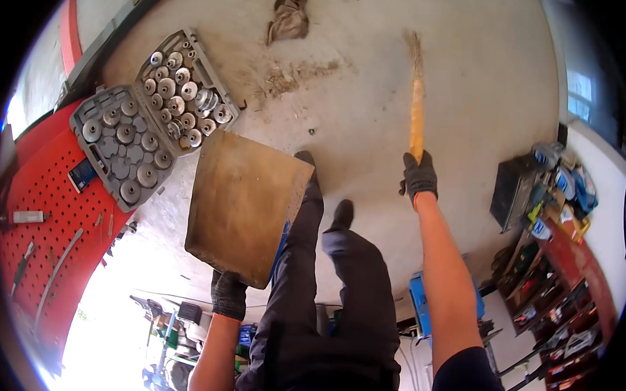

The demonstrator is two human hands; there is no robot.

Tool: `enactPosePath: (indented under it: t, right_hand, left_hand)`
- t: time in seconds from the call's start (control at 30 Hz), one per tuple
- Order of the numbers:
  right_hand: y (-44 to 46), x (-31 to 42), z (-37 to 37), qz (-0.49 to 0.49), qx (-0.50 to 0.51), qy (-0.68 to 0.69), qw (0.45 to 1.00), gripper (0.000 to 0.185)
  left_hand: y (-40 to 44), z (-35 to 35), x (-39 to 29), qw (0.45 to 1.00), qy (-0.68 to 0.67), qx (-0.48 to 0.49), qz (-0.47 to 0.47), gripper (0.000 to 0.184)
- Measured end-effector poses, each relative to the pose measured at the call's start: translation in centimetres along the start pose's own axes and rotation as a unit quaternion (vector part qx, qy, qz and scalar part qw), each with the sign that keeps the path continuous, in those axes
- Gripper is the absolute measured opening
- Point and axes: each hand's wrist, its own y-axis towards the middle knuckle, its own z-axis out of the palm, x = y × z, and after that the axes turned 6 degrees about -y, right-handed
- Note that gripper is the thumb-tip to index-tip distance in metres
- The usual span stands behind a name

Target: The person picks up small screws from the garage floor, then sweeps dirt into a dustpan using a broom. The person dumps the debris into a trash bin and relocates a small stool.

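Your left hand grips the pan, right hand the brush; a careless leftward swing could clip the open case, scattering metal cups.

two hands — one dustpan, one brush — two shoes

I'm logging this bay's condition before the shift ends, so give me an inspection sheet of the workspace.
Surface: floor, loose dirt patch.
Job's things: broad pan; brush with yellow handle.
Clutter: crumpled cloth; open case of round metal parts.
Grippers: gloved left hand on pan, gloved right hand on brush handle.
Cables: thin, cord-like lines near blue equipment.
Surroundings: red perforated panel left; crowded shelving right.
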Motion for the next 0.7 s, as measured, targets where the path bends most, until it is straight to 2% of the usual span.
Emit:
enactPosePath:
  t: [0.07,0.17,0.23,0.27,0.3,0.37,0.4,0.43,0.5,0.53,0.57,0.7]
  right_hand:
    - [1.7,4.4,-0.4,-0.078,-0.029,-0.085,0.993,0.04]
    - [7.0,9.4,1.6,-0.098,0.007,-0.146,0.984,0.042]
    - [12.2,7.7,4.5,-0.167,0.031,-0.261,0.95,0.043]
    - [11.4,7.1,5.5,-0.159,0.072,-0.315,0.933,0.047]
    - [12.8,4.4,6.9,-0.163,0.124,-0.347,0.915,0.053]
    - [11.8,-0.4,6.3,-0.27,0.078,-0.38,0.881,0.059]
    - [8.7,0.4,4.4,-0.217,0.116,-0.361,0.9,0.06]
    - [4.6,2.7,1.7,-0.138,0.147,-0.328,0.923,0.06]
    - [0.9,5.7,-2.4,-0.094,0.153,-0.308,0.934,0.061]
    - [1.8,7.2,-4.0,-0.141,0.138,-0.311,0.93,0.062]
    - [2.7,8.7,-5.7,-0.188,0.122,-0.315,0.922,0.062]
    - [8.3,24.0,-3.9,-0.303,0.011,-0.464,0.832,0.06]
  left_hand:
    - [0.0,0.6,0.2,1.0,0.0,-0.023,-0.007,0.067]
    - [0.1,2.0,1.8,0.997,-0.046,-0.055,-0.006,0.065]
    - [-0.2,2.2,3.5,0.997,-0.054,-0.059,0.001,0.064]
    - [-0.8,2.6,4.5,0.997,-0.065,-0.05,0.01,0.064]
    - [-1.5,3.0,5.5,0.992,-0.072,-0.103,-0.013,0.062]
    - [-2.5,6.9,6.9,0.989,-0.115,-0.088,-0.003,0.062]
    - [-3.6,8.3,7.5,0.989,-0.128,-0.077,-0.001,0.062]
    - [-4.2,8.0,9.4,0.98,-0.176,-0.09,-0.01,0.063]
    - [-5.5,9.6,12.0,0.971,-0.214,-0.102,-0.025,0.064]
    - [-6.0,10.6,13.3,0.963,-0.239,-0.117,-0.038,0.065]
    - [-6.1,11.6,14.8,0.952,-0.289,-0.093,-0.022,0.064]
    - [-5.5,13.6,18.6,0.941,-0.326,-0.061,-0.061,0.063]
